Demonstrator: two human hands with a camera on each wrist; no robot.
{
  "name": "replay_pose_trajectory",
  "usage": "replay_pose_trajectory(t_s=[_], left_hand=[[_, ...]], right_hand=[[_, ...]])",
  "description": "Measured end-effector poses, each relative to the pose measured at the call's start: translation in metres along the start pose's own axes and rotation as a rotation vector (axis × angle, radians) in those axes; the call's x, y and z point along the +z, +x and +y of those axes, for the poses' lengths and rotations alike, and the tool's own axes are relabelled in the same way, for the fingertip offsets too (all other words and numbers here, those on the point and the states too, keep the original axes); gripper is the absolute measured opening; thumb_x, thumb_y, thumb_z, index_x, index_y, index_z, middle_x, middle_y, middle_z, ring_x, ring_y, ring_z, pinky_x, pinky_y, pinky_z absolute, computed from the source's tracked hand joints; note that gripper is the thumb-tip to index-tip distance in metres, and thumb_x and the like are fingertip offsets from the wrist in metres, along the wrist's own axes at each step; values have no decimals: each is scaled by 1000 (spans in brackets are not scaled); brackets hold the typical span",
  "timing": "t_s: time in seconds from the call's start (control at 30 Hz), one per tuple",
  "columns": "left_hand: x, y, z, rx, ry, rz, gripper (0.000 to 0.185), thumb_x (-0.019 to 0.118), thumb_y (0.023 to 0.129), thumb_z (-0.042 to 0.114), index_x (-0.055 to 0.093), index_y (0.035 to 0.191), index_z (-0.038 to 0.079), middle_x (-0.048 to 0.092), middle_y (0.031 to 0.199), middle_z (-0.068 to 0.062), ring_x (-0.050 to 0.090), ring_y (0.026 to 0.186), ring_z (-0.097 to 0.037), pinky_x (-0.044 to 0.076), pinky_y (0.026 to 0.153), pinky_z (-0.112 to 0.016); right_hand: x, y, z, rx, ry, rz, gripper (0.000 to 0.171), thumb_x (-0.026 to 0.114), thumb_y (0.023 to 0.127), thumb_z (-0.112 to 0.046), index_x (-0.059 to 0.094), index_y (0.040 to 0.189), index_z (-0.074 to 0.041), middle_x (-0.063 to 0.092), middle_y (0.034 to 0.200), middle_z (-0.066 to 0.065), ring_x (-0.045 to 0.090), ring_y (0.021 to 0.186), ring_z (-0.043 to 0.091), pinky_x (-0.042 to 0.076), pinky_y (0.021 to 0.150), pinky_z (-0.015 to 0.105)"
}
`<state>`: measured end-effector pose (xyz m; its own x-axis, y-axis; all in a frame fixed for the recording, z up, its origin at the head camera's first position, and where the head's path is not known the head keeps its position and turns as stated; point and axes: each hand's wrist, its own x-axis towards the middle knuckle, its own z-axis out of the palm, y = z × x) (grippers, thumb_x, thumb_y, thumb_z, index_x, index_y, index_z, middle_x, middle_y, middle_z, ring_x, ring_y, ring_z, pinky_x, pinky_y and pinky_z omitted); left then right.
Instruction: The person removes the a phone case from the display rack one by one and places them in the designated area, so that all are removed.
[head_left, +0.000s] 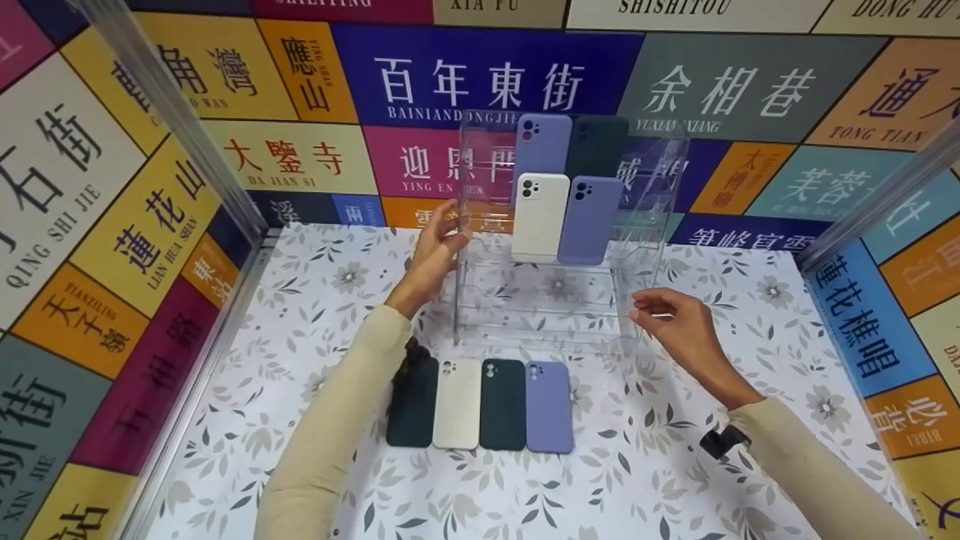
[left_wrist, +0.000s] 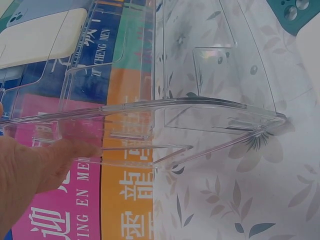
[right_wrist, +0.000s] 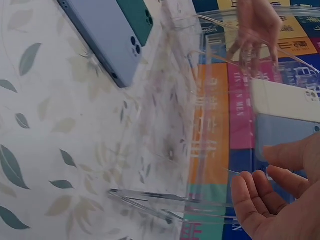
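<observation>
A clear plastic display rack (head_left: 536,296) with tiers stands on the table. On its upper tier lean a purple phone case (head_left: 541,139) and a dark green phone case (head_left: 598,142). Just below are a white phone case (head_left: 538,221) and another purple phone case (head_left: 592,223). My left hand (head_left: 435,255) grips the rack's left side panel, thumb toward the front; part of the thumb side shows against the panel in the left wrist view. Beside the rack's right side is my right hand (head_left: 679,319), its fingers loosely bent and holding nothing, as the right wrist view shows.
In front of the rack lies a side-by-side row: a dark case (head_left: 412,409) partly under the left wrist's camera, a white case (head_left: 457,412), a green case (head_left: 502,412) and a purple case (head_left: 550,412). Panels with street names (head_left: 480,75) enclose the leaf-patterned table (head_left: 637,465).
</observation>
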<state>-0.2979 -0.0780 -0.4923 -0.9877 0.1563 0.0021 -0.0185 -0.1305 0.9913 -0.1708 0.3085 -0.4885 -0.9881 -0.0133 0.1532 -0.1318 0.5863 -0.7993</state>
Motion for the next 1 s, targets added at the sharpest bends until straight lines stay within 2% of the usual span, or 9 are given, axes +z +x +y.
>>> replay_pose_trajectory(t_s=[0.27,0.53,0.67,0.87,1.0], left_hand=[[0,1,0,-10,-38,-3,65,63,108,9,40,168,17,53,160,-19,55,142,-41,46,111,-71],[0,0,0,-3,-38,6,65,63,108,8,41,167,17,53,160,-19,58,138,-37,49,108,-65],[0,0,-1,3,-30,4,65,63,108,9,40,168,17,52,161,-20,57,140,-37,49,109,-66],[0,1,-1,14,-38,3,64,62,108,7,41,167,16,54,160,-19,53,146,-45,48,108,-66],[0,1,0,9,-29,5,63,62,109,8,41,167,17,54,160,-18,56,143,-41,48,108,-66]], right_hand=[[-13,15,-10,-4,-28,11,29,78,104,-13,77,130,-1,77,121,20,66,97,-5,51,87,9],[-20,29,-23,-7,-28,18,31,78,104,-15,76,132,-2,77,123,19,67,99,-3,52,87,10],[-25,36,-34,-2,-18,20,32,78,104,-17,76,134,-4,77,124,16,68,100,-2,53,87,11],[-33,53,-54,-19,-10,30,34,78,105,-19,75,135,-4,76,127,17,70,105,5,54,89,13],[-37,66,-63,-12,-4,29,36,79,104,-19,74,137,-5,75,130,18,71,109,8,54,93,14]])
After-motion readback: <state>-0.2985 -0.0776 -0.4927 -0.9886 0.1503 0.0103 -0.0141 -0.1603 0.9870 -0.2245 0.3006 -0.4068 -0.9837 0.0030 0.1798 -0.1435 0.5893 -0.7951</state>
